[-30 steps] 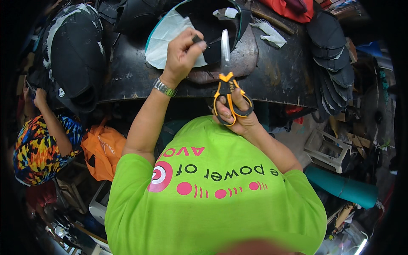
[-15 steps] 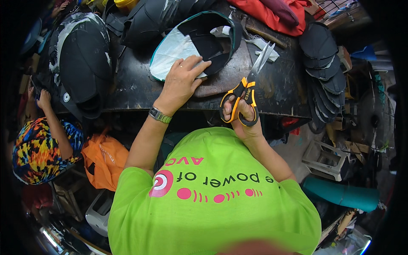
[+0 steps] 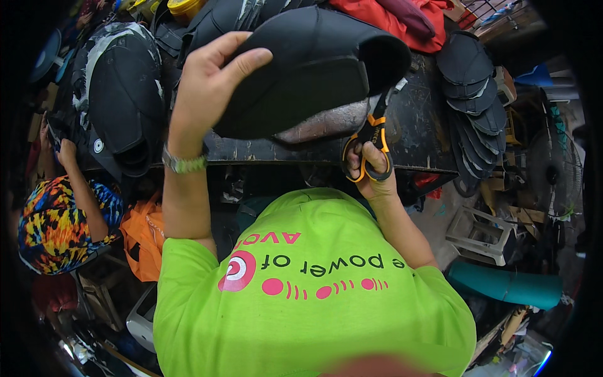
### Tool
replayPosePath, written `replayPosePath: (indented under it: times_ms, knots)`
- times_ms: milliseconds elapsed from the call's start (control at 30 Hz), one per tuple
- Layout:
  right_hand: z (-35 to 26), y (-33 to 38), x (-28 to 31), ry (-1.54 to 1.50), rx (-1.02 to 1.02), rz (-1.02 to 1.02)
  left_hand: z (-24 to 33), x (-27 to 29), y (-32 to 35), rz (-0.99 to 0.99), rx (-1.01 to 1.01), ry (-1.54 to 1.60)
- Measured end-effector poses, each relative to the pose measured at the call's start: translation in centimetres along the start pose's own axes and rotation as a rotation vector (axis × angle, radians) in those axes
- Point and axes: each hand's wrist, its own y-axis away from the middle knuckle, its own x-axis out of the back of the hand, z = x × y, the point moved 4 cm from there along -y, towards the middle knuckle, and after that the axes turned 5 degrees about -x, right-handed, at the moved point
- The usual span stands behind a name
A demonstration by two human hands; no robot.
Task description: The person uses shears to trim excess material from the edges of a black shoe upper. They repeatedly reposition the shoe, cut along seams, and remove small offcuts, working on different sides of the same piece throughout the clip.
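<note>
My left hand (image 3: 207, 85) is closed on the left end of a black stitched fabric piece (image 3: 295, 81), thumb on the near face. The piece is hollow, shaped like a shoe upper, and is lifted above the work table (image 3: 251, 149) with its opening to the right. My right hand (image 3: 372, 166) holds orange-and-black scissors (image 3: 374, 132) with fingers through the handle loops. Their blades point away from me beside the opening, and part of them is hard to make out against it. Under the raised piece lies a worn brownish slab (image 3: 323, 124).
Stacked black pieces lie at the table's left (image 3: 125, 88) and fan over its right edge (image 3: 468, 69). Red fabric (image 3: 389, 22) is at the back. At left, another person's hand (image 3: 66, 152) works. A pale stool (image 3: 480, 234) and a teal roll (image 3: 505, 284) stand at right.
My left hand has raised the black piece off the table and turned it, so its black outer face shows instead of the pale lining. The scissors have shifted slightly right.
</note>
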Motion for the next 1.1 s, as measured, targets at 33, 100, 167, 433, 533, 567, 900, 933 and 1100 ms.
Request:
replayPosePath:
  times_ms: [33,100,167,433,533,567,900,933,1100]
  knots:
    - [0.3,0.0,-0.2,0.007,-0.017,-0.007,-0.9,0.7,-0.9,-0.036,0.014,0.003]
    - [0.8,0.0,-0.3,0.014,-0.075,0.012,-5.1,0.9,-1.8,-0.076,0.276,0.167]
    - [1.3,0.1,-0.2,0.015,-0.152,0.071,-9.2,1.0,-1.3,-0.099,0.403,-0.130]
    - [0.4,0.8,0.5,0.246,-0.243,0.081,-5.6,-2.5,0.7,0.053,-0.295,-0.788]
    - [-0.3,1.0,0.6,0.301,-0.231,0.085,-3.4,-6.1,1.0,-0.160,-0.330,-0.662]
    - [-0.5,1.2,0.7,0.308,-0.230,0.081,-2.8,-7.1,1.1,-0.186,-0.415,-0.685]
    - [-1.0,4.9,3.0,0.402,-0.400,0.148,-2.7,-9.0,-0.1,-0.226,-0.282,-0.604]
    - [-0.9,5.3,3.1,0.391,-0.473,0.137,-2.0,-8.7,-0.1,-0.179,-0.334,-0.502]
    - [0.2,3.7,0.7,0.381,-0.521,-0.081,-0.3,-9.6,1.3,-0.238,-0.388,-0.262]
